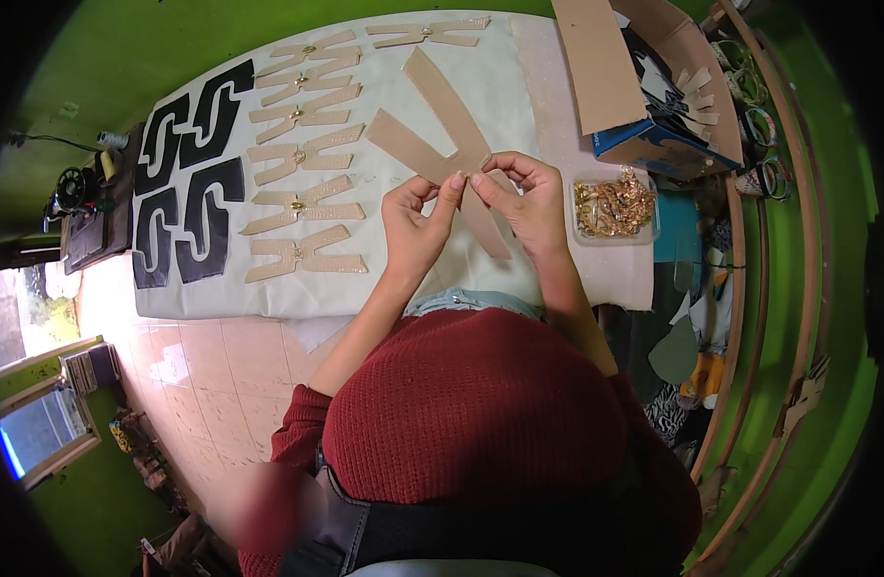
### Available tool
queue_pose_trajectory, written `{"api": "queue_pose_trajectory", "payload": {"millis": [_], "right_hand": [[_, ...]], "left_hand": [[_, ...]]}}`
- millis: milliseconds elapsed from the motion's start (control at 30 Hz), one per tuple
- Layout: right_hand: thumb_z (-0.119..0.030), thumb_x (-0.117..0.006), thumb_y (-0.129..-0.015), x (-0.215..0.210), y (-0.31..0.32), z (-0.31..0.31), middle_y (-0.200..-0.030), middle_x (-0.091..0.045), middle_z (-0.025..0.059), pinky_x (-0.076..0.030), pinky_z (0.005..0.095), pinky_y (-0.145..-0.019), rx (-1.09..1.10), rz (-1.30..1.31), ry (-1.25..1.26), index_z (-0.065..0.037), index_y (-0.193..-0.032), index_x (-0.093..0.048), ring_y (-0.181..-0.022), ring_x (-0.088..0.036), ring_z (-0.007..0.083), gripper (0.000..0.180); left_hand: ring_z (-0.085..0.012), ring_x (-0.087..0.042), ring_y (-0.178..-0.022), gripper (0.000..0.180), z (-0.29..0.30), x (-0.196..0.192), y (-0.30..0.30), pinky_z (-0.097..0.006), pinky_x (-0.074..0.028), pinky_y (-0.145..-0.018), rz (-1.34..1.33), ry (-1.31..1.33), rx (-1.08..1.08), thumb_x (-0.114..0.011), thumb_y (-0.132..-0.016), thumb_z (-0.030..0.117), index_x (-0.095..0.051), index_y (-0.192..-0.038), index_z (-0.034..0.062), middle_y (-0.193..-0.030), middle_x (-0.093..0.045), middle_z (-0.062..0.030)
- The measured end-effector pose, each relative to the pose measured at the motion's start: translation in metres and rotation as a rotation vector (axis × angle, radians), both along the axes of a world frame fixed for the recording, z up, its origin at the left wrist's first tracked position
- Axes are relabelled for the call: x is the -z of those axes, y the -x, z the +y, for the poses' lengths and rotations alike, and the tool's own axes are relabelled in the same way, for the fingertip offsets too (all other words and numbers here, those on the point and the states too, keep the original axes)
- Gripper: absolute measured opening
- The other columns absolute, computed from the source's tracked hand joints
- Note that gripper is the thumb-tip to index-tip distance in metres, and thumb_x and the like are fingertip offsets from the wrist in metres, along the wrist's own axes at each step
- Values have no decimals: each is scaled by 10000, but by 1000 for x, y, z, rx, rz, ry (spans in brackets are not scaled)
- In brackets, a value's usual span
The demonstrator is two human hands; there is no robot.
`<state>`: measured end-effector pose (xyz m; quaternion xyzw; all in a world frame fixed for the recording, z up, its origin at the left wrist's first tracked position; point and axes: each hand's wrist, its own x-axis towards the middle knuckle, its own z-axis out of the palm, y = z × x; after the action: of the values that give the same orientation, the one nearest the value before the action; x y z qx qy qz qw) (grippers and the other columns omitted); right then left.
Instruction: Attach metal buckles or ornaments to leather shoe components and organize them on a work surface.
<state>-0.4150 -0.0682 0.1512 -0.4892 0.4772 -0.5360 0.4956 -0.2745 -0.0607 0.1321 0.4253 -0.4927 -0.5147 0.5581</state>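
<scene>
Above the table's near half I hold a beige X-shaped strap piece [448,102], its plain smooth side showing. My left hand [421,213] pinches the crossing of the piece from the left. From the right, my right hand [527,200] pinches the same spot, its thumb tip close to the other thumb. Whether a small ornament sits between the fingertips is hidden. Left of my hands lies a column of similar beige crossed straps [305,156], several with a shiny metal ornament at the middle. Another such strap piece [428,33] lies at the far edge.
A clear plastic tub of gold-coloured ornaments [613,208] stands to the right. Behind it is an open cardboard box [654,135] with beige strap pieces inside. Black S-shaped cutouts [207,217] lie at the table's left. A machine with a dark wheel [73,188] stands beyond the left edge.
</scene>
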Motion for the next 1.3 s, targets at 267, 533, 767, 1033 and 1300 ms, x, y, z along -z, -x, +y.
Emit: {"api": "queue_pose_trajectory", "payload": {"millis": [267, 533, 767, 1033, 1300], "right_hand": [[-78, -696, -799, 1, 10, -2, -819, -663, 57, -477, 192, -626, -137, -137, -151, 30, -930, -643, -726, -590, 59, 178], [-73, -696, -797, -6, 6, 0, -804, -660, 45, -478, 195, -618, -127, -55, -144, 16, -948, -647, -693, -600, 67, 182], [-79, -699, -759, 2, 1, 2, -800, -662, 48, -482, 221, -652, -69, 29, -43, 32, -907, -662, -739, -594, 68, 190], [-45, -661, -765, -2, -5, 8, -794, -664, 60, -488, 225, -662, -39, 54, -94, 48, -898, -656, -721, -598, 74, 162], [-68, -624, -837, 6, 15, 3, -902, -666, 84, -488, 215, -677, -177, -143, -196, 36, -1016, -626, -771, -605, 77, 208]], "left_hand": [[-38, -533, -648, 213, -1, -8, -4, -181, -406, -583, 83, -165, 10, -631, -886, 157, -659, -863, -52, -737, -643, -34], [-34, -521, -621, 224, 0, -5, -2, -181, -394, -557, 55, -138, 4, -624, -892, 168, -662, -853, -50, -723, -639, -29], [-33, -515, -607, 228, 1, -5, 1, -174, -378, -523, 50, -107, -9, -622, -891, 155, -658, -853, -66, -694, -621, -20], [-29, -485, -582, 229, 2, -1, -3, -174, -346, -511, 88, -198, -33, -611, -895, 166, -659, -819, -45, -663, -595, -4], [-54, -530, -609, 245, -2, -5, -2, -199, -431, -584, 194, -305, -9, -618, -890, 190, -651, -776, -25, -669, -601, -15]]}}
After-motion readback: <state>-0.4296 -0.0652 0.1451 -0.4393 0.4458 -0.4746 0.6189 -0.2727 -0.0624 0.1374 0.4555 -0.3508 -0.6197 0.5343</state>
